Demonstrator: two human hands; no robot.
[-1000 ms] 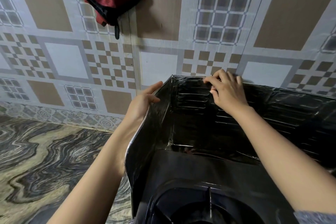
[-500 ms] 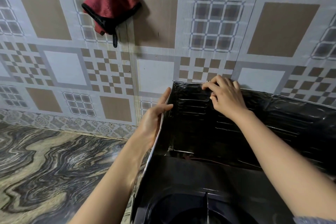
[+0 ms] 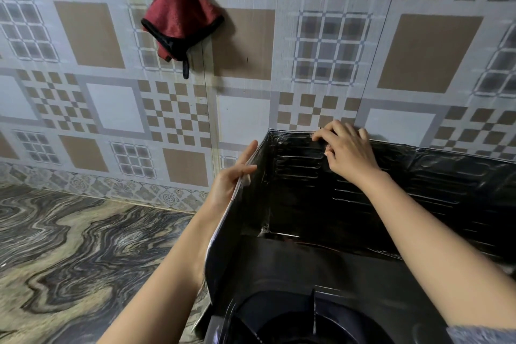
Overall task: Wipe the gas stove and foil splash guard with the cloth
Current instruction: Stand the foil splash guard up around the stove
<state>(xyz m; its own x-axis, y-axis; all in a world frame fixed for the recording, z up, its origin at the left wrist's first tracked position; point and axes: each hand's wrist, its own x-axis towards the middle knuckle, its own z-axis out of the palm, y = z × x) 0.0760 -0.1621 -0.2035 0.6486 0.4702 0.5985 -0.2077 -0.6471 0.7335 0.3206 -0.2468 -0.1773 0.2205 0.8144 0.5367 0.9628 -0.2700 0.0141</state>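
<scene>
While we look down over the stove, wall [image 3: 418,45]: patterned tiles in beige, white and grey rise behind and above our fingertips; a bright glare sits at the top edge.
Countertop [image 3: 69,254]: swirled grey and cream stone lies to the left of and below our left fingers.
Foil splash guard [image 3: 446,181]: dark, ribbed and shiny, it stands upright round the stove. Its back panel runs along the wall to the right of our right fingers, and its left side panel runs down from our left fingers toward us. The two panels meet in a corner between our two hands.
Gas stove [image 3: 307,268]: its black top lies inside the guard, below both sets of fingers, with a round burner well [image 3: 293,324] at the bottom edge of view.
Cloth [image 3: 181,17]: red with black trim, it hangs on the wall, well above and to the left of our left fingers; neither hand touches it.
Right hand [image 3: 349,153]: fingers bent, tips on the top rim of the back panel near the corner, thumb on the inner face, grasping the foil.
Left hand [image 3: 229,184]: thumb on the inner face and fingers on the outer face, pinching the side panel's top edge.
Sleeve [image 3: 480,335]: grey fabric on our right arm, far below the fingers.
</scene>
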